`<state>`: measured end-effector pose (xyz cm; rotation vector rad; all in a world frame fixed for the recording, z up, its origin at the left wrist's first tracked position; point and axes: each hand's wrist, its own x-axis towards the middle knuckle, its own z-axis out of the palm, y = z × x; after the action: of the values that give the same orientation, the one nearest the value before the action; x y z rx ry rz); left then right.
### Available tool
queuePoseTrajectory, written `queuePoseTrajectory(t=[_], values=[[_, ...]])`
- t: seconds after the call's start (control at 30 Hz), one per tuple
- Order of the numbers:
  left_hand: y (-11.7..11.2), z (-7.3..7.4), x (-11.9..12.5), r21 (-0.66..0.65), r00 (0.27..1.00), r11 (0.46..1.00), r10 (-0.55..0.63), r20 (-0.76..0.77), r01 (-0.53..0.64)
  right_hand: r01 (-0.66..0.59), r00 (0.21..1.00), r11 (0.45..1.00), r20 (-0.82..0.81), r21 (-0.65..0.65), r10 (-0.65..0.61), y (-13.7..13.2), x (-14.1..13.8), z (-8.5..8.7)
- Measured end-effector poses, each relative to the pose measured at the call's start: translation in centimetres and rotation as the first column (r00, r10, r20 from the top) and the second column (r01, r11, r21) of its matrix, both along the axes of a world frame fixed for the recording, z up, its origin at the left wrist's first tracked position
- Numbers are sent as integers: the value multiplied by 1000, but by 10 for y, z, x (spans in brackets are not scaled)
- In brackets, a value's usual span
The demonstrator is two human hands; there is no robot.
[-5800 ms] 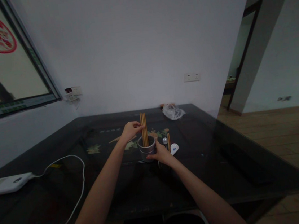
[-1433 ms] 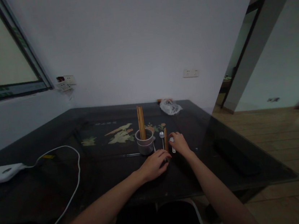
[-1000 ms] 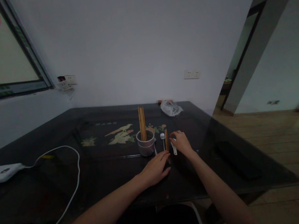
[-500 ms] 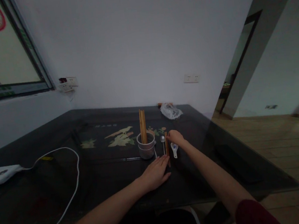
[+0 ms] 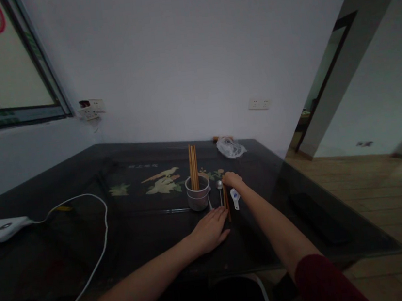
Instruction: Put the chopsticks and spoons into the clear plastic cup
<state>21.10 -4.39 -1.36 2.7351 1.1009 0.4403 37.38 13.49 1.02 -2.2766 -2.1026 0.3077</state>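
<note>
Two bare hands work just right of the round metal cup (image 5: 198, 199). Left hand (image 5: 211, 230) lies flat, fingers straight, palm on the dark glass table (image 5: 154, 244), fingertips at the near end of the brown wooden chopsticks (image 5: 226, 202) lying there. Right hand (image 5: 232, 180), arm stretched forward, curls over their far end; whether it grips them cannot be told. A white ceramic spoon (image 5: 234, 198) lies just right of them; the table's right edge is well apart

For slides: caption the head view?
Right hand at loose chopsticks beside the metal cup; left hand flat on table.
</note>
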Motion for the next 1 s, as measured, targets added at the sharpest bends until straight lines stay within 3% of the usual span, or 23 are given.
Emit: queuePoseTrajectory(t=[0.67,1.0], values=[[-1,-3,-3,47,998,998,-33,45,31,-28,995,992,91,-123,40,12,-1,5],[0,-5,-4,54,998,998,-35,53,32,25,1000,999,-17,-48,-26,7,-6,3]])
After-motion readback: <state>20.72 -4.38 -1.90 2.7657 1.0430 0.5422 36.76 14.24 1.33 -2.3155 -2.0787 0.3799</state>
